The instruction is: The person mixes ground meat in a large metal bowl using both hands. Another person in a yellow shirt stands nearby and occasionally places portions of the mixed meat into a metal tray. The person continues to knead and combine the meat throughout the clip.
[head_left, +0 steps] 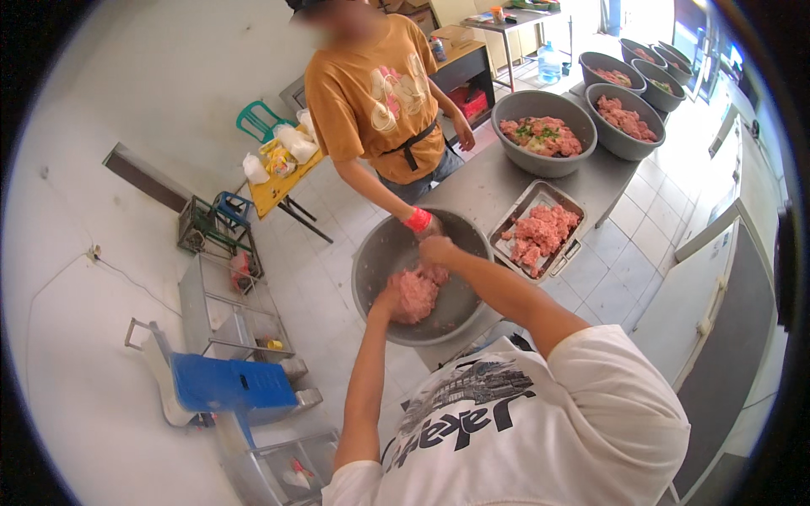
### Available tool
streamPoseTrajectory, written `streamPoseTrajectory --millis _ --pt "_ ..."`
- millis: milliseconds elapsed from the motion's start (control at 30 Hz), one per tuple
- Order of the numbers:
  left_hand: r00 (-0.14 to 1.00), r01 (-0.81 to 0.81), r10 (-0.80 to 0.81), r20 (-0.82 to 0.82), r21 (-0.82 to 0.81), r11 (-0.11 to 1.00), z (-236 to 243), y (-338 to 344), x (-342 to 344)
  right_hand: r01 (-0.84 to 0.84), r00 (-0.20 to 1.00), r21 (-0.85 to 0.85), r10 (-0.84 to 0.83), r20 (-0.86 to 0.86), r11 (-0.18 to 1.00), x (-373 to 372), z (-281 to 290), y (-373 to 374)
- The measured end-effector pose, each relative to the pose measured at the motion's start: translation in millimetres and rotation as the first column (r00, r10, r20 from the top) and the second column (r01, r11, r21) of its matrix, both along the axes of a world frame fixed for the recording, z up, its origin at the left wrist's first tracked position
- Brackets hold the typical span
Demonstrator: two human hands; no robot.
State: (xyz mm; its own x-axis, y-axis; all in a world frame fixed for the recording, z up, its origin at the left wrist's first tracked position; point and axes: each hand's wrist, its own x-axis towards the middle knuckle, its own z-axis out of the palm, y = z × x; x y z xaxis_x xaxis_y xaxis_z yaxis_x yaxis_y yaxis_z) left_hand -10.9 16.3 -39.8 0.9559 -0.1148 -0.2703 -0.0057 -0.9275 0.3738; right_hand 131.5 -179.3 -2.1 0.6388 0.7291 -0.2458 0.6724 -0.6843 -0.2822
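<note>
A big grey basin [464,295] stands in front of me with a pink clump of ground meat [416,297] in it. My left hand [386,302] cups the left side of the clump, its fingers partly hidden by the meat. My right hand [436,250] is closed above the clump's far side, and what its fingers hold is hidden. Just beyond it, a co-worker's hand [431,226] with a red wristband [418,219] reaches into the same basin and seems to touch or nearly touch my right hand.
To the right, a metal tray [550,271] holds more ground meat on the metal table [481,181]. Several grey basins of meat stand farther back, the nearest [540,169] topped with green herbs. The co-worker [380,93] stands opposite. A yellow table [291,187] with bags is far left.
</note>
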Motion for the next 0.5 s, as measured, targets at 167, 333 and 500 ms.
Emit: streamPoseTrajectory --millis 167,333,500 --pt "0.969 0.248 -0.247 -0.026 0.18 0.952 9.0 -15.1 11.9 0.156 0.96 0.187 -0.193 0.201 0.97 -95.1 6.6 13.4" --pt "0.987 0.16 -0.161 -0.005 -0.093 0.983 34.7 -30.2 1.7 0.073 0.996 0.082 -0.077 0.045 0.994 -88.6 19.3 22.6" --pt "0.944 0.197 -0.174 0.282 -0.054 0.979 0.8 -10.2 -5.5 0.263 0.961 0.136 -0.247 -0.125 0.955 -39.2 13.3 53.6"
